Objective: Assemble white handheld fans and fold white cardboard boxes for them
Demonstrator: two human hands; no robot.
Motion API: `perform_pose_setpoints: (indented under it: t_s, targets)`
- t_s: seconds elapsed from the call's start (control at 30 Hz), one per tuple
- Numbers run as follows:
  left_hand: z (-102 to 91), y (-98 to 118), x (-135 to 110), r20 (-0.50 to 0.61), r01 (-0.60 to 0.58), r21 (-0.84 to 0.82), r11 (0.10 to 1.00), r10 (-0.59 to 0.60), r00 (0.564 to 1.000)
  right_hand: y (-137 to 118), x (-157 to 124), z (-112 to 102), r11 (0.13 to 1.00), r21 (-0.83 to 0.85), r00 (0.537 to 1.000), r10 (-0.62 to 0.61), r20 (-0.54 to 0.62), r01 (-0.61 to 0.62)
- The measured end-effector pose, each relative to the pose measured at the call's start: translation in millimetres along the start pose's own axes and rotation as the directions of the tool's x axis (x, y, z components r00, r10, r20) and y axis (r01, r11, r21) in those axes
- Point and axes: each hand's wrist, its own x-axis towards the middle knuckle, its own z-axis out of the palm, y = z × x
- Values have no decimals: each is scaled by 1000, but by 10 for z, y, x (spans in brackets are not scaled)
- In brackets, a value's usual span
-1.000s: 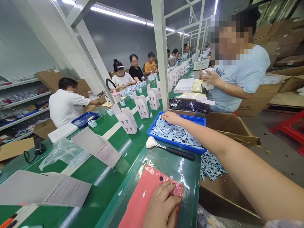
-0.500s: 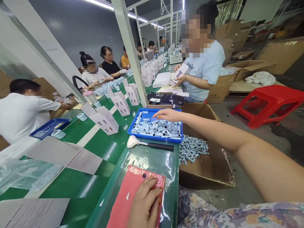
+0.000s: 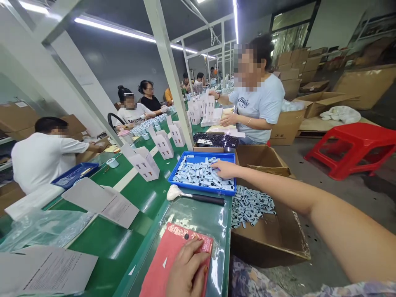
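Note:
My left hand (image 3: 188, 266) rests on a red pad (image 3: 157, 264), its fingers laid along the surface and a little bent. Just beyond the fingertips sits a small round black piece (image 3: 186, 236) on the pad. Inside the blue tray (image 3: 202, 190), my right hand (image 3: 227, 169) touches a heap of small light-blue plastic parts (image 3: 198, 171) with dark round ends. Its index finger points out, while the other fingertips are partly hidden. Between tray and pad lies a black-handled hammer (image 3: 206, 199), its head wrapped in white.
An open carton (image 3: 272, 239) below the table edge holds more such parts. White printed boxes (image 3: 144, 165) stand along the green table, left of the tray. A metal post (image 3: 168, 70) rises behind it. A co-worker (image 3: 260, 99) handles boxes beyond. A red stool (image 3: 349, 144) stands right.
My right hand has moved from the tray's far side down into the parts nearer its right edge. My left hand stays on the pad. The co-worker has lifted a white box; the view has tilted up.

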Motion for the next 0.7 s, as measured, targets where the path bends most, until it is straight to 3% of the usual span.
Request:
perform_pose_setpoints:
  t_s: [0.1, 0.23, 0.33, 0.5, 0.6, 0.7]
  targets:
    - [76, -78, -31, -24, -59, 13, 998, 59, 998, -165, 19, 58, 990, 70, 993, -119, -25, 121]
    - [214, -103, -111, -101, 25, 1, 1000, -25, 995, -349, 81, 115, 953, 121, 960, -273, -58, 278]
    - [290, -88, -151, -139, 53, -25, 998, -56, 989, -361, 197, 81, 936, 124, 944, -319, -86, 328]
    - [345, -113, -154, -157, 50, -45, 998, -56, 986, -132, 466, -28, 989, 23, 981, -140, -131, 145]
    - [357, -133, -143, -165, 27, -34, 999, -33, 986, -28, 551, -7, 999, -38, 995, -31, -95, 27]
    - [368, -134, -134, -180, 21, -14, 1000, -23, 983, -29, 549, 58, 998, -58, 998, 4, -64, -8]
